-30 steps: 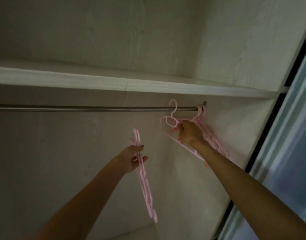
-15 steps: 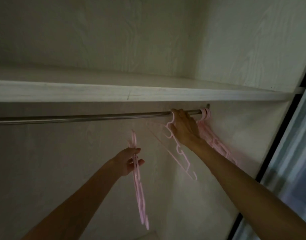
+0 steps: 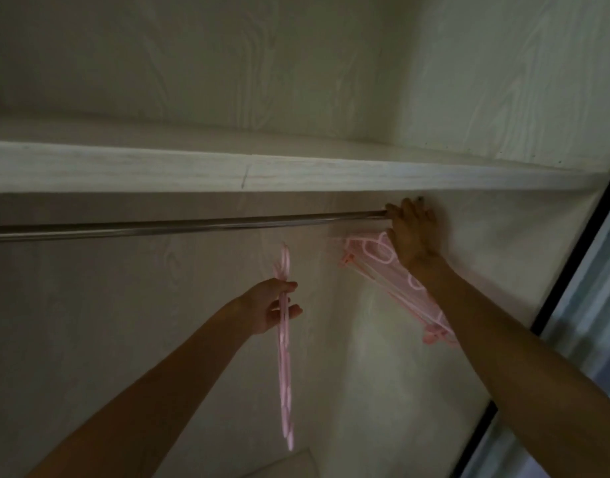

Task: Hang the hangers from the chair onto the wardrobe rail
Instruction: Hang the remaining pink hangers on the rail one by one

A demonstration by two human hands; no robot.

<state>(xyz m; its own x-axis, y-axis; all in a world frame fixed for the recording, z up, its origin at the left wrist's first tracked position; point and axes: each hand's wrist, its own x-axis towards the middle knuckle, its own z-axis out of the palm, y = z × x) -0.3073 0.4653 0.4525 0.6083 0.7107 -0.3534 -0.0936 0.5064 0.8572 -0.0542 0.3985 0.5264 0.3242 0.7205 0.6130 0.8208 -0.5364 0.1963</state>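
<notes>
A metal wardrobe rail [image 3: 193,225] runs left to right under a white shelf. My right hand [image 3: 414,236] is at the rail's right end, its fingers curled round the hook of a pink hanger. It covers the hooks there. Several pink hangers [image 3: 383,267] hang bunched below it, slanting down to the right behind my forearm. Lower and to the left, my left hand [image 3: 265,308] grips a bundle of pink hangers [image 3: 284,374] seen edge-on, hanging straight down below the rail.
The white shelf [image 3: 227,170] sits just above the rail. The wardrobe's right side wall [image 3: 503,270] is right beside my right hand. A dark door frame [image 3: 572,253] and a glass panel stand at the far right. The rest of the rail to the left is bare.
My right hand hooked one hanger over the rail, then slid it right against the hung bunch at the rail's end. My left hand kept its bundle nearly still.
</notes>
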